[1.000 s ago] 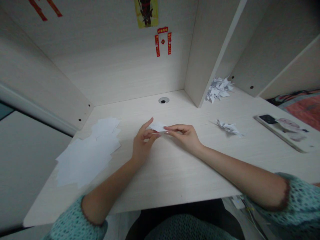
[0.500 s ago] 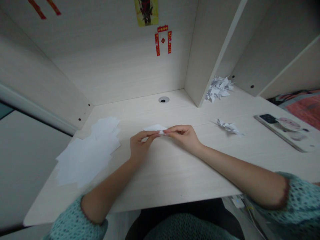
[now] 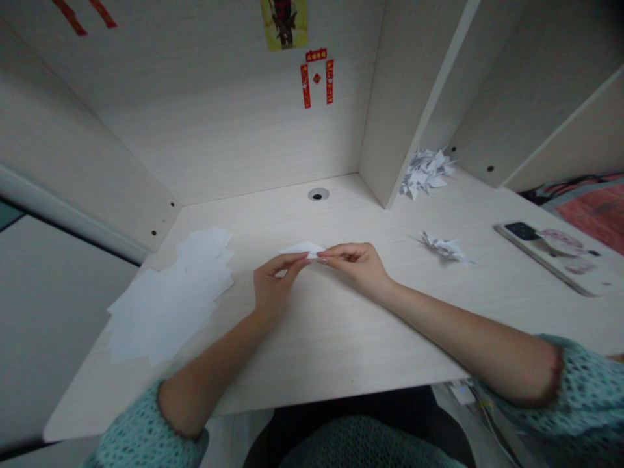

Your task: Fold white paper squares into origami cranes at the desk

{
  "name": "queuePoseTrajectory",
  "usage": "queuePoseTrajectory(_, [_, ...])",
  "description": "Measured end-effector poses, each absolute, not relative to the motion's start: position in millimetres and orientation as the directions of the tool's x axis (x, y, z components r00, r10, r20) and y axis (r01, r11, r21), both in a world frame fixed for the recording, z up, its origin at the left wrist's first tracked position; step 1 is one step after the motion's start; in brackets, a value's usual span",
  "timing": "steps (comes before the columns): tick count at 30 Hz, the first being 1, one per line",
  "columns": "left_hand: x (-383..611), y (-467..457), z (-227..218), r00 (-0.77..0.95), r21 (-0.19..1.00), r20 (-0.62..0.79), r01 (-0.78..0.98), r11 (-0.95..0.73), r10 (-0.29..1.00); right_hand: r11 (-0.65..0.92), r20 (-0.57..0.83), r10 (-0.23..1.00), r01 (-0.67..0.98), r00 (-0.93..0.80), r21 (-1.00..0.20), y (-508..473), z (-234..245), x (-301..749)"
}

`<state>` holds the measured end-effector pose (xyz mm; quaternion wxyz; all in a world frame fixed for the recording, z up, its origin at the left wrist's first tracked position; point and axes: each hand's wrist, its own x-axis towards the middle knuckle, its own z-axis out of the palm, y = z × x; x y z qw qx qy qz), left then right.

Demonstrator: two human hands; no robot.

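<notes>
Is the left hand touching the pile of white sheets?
No, the left hand pinches the small paper with the right hand, while the white sheets lie apart at left.

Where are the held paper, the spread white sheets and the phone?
Held paper point(image 3: 303, 247): head view, on its exposed white far part.
White sheets point(image 3: 170, 304): head view, middle of the spread pile.
Phone point(image 3: 554, 256): head view, on its back, near the middle.

Sheets point(image 3: 170, 305) left of held paper point(image 3: 295, 248)

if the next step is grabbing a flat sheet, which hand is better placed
Probably the left hand: it is nearer the sheets, while the right hand is farther off. Both pinch the small paper.
</notes>
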<state>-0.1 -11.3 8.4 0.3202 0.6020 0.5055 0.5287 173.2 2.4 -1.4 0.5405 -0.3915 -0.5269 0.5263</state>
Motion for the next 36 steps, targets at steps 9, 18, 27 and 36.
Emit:
queuePoseTrajectory(9, [4.3,-9.6,7.2,-0.056,0.982,0.175,0.081,-0.17,0.983,0.081,0.098,0.991,-0.179,-0.087,-0.981,3.3,-3.1,172.6])
queuePoseTrajectory(18, [5.4,-11.1,7.4,-0.06,0.98,0.185,0.091,-0.179,0.981,0.028,0.053,0.995,-0.275,-0.086,-0.961,4.2,-5.8,169.6])
queuePoseTrajectory(27, [5.5,-10.3,6.3,-0.049,0.992,0.128,0.005,-0.128,0.991,0.001,0.03,0.995,-0.301,-0.092,-0.954,3.3,-5.0,168.3])
queuePoseTrajectory(36, [6.2,-9.1,1.2,-0.099,0.996,0.087,-0.01,-0.088,0.991,0.067,0.084,0.995,-0.26,-0.056,-0.963,1.7,-3.0,168.2])
